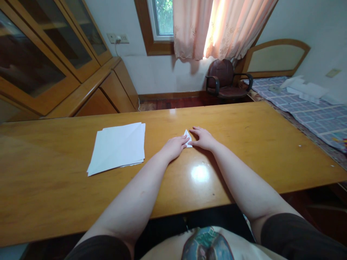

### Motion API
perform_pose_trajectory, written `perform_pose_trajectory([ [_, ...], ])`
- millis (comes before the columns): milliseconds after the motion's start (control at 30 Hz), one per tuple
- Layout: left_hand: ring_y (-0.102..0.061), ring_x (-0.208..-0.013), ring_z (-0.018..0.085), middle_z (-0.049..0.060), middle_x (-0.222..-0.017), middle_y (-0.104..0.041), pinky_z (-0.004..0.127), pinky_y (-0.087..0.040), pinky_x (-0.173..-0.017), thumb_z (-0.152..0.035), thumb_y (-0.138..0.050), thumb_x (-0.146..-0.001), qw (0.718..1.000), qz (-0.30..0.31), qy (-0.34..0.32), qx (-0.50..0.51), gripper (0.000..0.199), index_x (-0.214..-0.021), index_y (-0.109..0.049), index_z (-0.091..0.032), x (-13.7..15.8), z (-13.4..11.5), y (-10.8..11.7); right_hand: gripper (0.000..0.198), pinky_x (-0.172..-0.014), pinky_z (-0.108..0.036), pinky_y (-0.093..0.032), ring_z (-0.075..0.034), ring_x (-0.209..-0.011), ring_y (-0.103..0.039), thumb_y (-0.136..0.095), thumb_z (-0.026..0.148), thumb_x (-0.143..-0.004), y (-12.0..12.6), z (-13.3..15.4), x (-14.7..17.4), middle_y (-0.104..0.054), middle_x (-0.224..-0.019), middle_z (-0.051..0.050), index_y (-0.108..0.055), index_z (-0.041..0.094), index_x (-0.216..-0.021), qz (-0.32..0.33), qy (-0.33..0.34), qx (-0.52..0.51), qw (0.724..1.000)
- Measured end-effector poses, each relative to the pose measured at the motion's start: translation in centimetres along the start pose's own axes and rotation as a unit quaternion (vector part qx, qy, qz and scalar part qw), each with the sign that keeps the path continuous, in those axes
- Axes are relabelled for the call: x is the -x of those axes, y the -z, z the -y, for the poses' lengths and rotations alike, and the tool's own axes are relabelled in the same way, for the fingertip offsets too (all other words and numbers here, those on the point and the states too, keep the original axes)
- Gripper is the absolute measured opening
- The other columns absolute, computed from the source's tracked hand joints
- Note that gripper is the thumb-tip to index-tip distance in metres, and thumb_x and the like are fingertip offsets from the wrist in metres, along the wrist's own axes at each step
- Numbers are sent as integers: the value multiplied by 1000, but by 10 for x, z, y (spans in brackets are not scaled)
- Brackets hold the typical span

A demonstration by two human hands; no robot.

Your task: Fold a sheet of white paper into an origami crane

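Folded paper (187, 134): on the counter (67, 206), right of the paper stack (119, 148), its tip at the far end.
Left hand (176, 147): fingers outstretched, laid over the folded paper.
Right hand (204, 138): fingers spread apart, thumb at the folded paper's right side.

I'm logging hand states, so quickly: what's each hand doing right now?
Left hand: open, laid partly over the small folded paper.
Right hand: open, thumb and fingers apart, at the paper's right edge.
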State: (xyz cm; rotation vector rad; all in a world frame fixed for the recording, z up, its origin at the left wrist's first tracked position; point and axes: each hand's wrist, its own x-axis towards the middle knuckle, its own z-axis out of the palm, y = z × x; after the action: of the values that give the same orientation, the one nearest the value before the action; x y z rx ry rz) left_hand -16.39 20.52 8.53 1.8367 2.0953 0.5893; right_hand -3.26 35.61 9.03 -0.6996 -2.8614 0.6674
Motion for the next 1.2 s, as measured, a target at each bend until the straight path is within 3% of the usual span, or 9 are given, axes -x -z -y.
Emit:
perform_pose_trajectory([
  [233, -46, -126, 21, 3, -138, -50, 38, -31, -108, -24, -43, -89, 1000, -5, 16, -23, 39, -126, -56, -26, 0, -6, 3, 104, -111, -50, -17, -32, -138, -24, -73, 67, -51, 1, -2, -1, -30, -149, -14, -40, 23, -139, 37, 10, 15, 999],
  [400, -23, -138, 34, 11, -150, -28, 57, -15, -109, -35, -55, -83, 986, -53, 145, -63, 65, -143, -32, -23, 2, -12, 5, 102, -111, -52, -16, -31, -138, -22, -72, 67, -52, 0, 0, 0, -28, -150, -12, -40, 26, -139, 40, 5, 16, 999],
  [467, -13, -140, 36, 13, -151, -27, 61, -9, -109, -40, -54, -83, 983, -45, 165, -70, 65, -141, -34, -21, 4, -12, 5, 99, -111, -52, -16, -31, -138, -23, -71, 67, -54, 0, 1, 2, -29, -149, -12, -40, 25, -139, 32, 9, 18, 999],
  [567, -15, -139, 37, 11, -147, -35, 62, -7, -109, -40, -49, -86, 986, -46, 144, -72, 53, -135, -44, -22, 6, -10, 5, 88, -110, -52, -16, -31, -137, -25, -67, 66, -62, -2, 3, 6, -33, -147, -12, -45, 24, -136, 7, 18, 19, 1000],
  [700, -33, -133, 32, 9, -136, -51, 60, -14, -109, -35, -51, -85, 993, -71, 97, -20, 45, -129, -50, -25, 7, -9, 6, 64, -108, -52, -21, -31, -132, -34, -67, 54, -70, -1, 6, 5, -47, -138, -11, -56, 23, -125, -25, 24, -17, 999],
  [833, -53, -115, 25, 8, -120, -61, 51, -29, -107, -28, -58, -81, 989, -109, 68, 77, 39, -120, -56, -23, 4, -8, 8, 55, -102, -46, -34, -26, -114, -53, -70, 36, -70, -1, 12, 4, -61, -121, -9, -58, 21, -121, -37, 50, -145, 987],
  [967, -62, -95, 16, 7, -116, -61, 34, -48, -91, -18, -60, -76, 960, -160, 74, 218, 40, -116, -54, -19, 3, -8, 7, 50, -94, -38, -44, -20, -103, -60, -68, 27, -71, -4, 17, 6, -63, -117, -8, -57, 19, -118, -55, 40, -297, 952],
  [1100, -63, -86, 13, 5, -105, -63, 30, -50, -84, -21, -58, -80, 938, -197, 73, 275, 38, -117, -51, -18, 3, -9, 6, 33, -81, -34, -50, -17, -86, -64, -65, 31, -71, -12, 16, 5, -69, -97, -5, -61, 17, -101, -67, 24, -372, 926],
  [1200, -62, -90, 15, 5, -98, -64, 31, -50, -85, -26, -53, -84, 932, -196, 50, 301, 27, -110, -55, -18, 2, -9, 5, 35, -63, -28, -51, -14, -68, -62, -66, 35, -69, -15, 17, 4, -68, -85, -2, -57, 18, -99, -56, 5, -463, 884],
])
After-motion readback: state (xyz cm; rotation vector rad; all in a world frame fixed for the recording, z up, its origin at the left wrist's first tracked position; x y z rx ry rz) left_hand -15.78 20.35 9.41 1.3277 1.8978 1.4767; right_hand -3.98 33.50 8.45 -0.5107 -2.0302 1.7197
